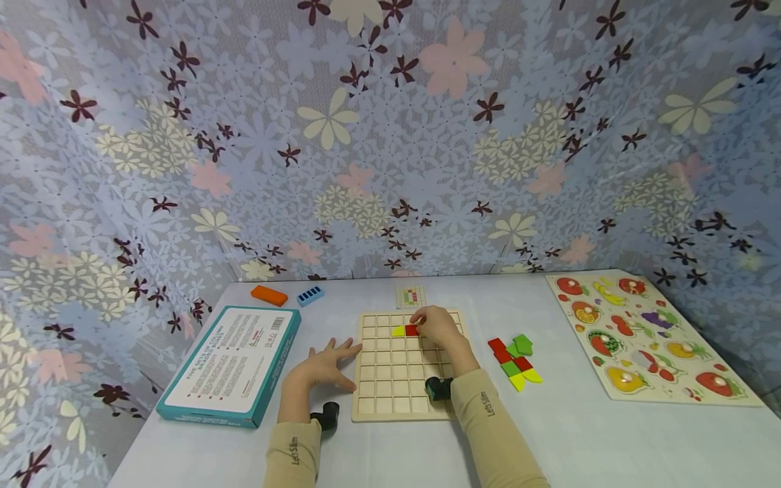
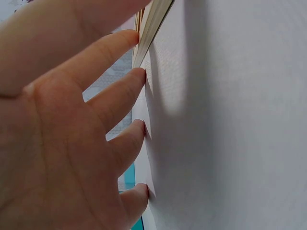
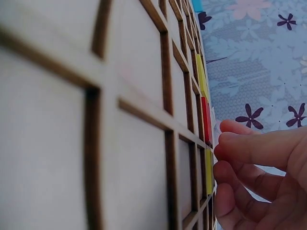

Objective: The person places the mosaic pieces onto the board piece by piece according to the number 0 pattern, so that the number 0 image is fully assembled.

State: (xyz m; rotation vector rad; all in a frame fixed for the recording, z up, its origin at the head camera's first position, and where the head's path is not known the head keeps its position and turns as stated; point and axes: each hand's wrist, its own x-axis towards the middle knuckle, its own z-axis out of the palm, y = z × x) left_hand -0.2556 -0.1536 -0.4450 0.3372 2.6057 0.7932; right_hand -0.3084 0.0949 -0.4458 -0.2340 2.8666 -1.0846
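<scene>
In the head view a wooden grid board [image 1: 390, 379] lies mid-table. A yellow rounded tile [image 1: 398, 331] and a red square tile [image 1: 412, 331] sit side by side in its upper cells. My right hand [image 1: 436, 327] is over the upper right of the board. The right wrist view shows another yellow tile [image 3: 208, 171] beside the red one, with bent fingertips [image 3: 221, 149] close against it; whether they pinch it is unclear. My left hand [image 1: 323, 366] rests by the board's left edge, fingers spread, thumb and a fingertip near the rim, holding nothing.
Loose red, green and yellow tiles [image 1: 510, 351] lie right of the board. A small pattern card [image 1: 411, 296] is behind it. A teal-edged box [image 1: 228, 366], an orange block [image 1: 268, 295] and a blue piece [image 1: 310, 295] are at left; a fruit puzzle board [image 1: 649, 339] is at right.
</scene>
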